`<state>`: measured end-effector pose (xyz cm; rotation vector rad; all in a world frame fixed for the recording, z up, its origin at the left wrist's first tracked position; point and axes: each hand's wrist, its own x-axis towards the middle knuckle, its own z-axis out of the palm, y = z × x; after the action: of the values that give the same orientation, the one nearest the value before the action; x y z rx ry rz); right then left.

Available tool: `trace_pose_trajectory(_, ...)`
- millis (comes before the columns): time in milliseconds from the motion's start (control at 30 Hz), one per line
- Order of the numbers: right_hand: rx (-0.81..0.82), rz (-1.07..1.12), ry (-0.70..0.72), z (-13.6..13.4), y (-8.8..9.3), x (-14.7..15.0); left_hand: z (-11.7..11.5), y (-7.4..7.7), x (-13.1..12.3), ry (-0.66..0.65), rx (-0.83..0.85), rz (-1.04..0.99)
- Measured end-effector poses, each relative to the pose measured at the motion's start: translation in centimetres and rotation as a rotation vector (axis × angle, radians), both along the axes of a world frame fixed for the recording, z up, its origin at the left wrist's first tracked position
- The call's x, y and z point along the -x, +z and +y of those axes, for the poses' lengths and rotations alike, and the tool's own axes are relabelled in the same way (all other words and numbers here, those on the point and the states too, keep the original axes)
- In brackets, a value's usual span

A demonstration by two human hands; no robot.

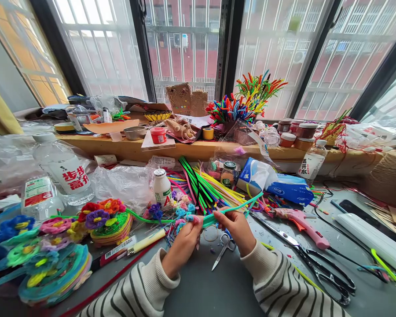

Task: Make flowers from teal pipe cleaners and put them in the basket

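My left hand is closed in a pinch on a small pipe-cleaner flower piece, pink and blue, at the end of a teal pipe cleaner. My right hand is closed round that same teal pipe cleaner, which runs up and to the right from my fingers. Both hands hover over the grey table in striped sleeves. Small scissors lie just below my right hand.
Finished pipe-cleaner flowers lie at the left. A pile of loose pipe cleaners, a small white bottle, a pink glue gun and large black scissors surround my hands. A cluttered wooden shelf runs behind, under the windows.
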<state>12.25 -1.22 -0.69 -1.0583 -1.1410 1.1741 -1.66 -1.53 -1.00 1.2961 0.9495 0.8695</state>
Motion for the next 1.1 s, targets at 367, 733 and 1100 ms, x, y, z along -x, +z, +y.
trace_pose_trajectory(367, 0.050, 0.093, 0.001, -0.3, 0.0, 0.2, 0.3, 0.6, 0.5, 0.129, -0.171, 0.078)
trace_pose_trajectory(733, 0.128, 0.158, 0.011, 0.1, -0.6, -0.3, 0.2, 1.5, 0.9, 0.344, -0.081, 0.106)
trace_pose_trajectory(1100, -0.242, -0.925, -0.644, -8.3, -3.1, -12.3, 0.6, 1.5, 1.2, 0.440, 0.153, -0.132)
